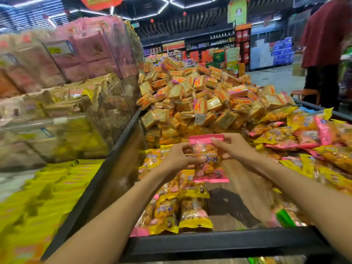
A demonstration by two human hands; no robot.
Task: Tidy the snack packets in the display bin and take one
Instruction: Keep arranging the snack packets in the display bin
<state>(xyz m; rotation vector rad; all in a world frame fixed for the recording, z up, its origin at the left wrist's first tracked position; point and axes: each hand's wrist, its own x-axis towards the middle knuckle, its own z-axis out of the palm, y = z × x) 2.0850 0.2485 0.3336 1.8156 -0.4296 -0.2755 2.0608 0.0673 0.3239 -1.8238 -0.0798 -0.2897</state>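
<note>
A pink-edged snack packet [210,164] is held upright above the display bin [219,241], between both hands. My left hand [181,156] grips its left side and my right hand [231,146] pinches its upper right edge. Below them, yellow-edged packets [192,212] lie in a rough row along the bin's left side, with bare wooden floor [240,185] showing beside them. A loose heap of yellow and pink packets [312,141] fills the right part of the bin.
Behind a clear divider [219,114] rises a mound of small orange square packets [205,92]. Clear boxes of pink and tan packets [76,60] stand to the left, yellow packs [38,202] below them. A person in a dark red top [325,35] stands at the far right.
</note>
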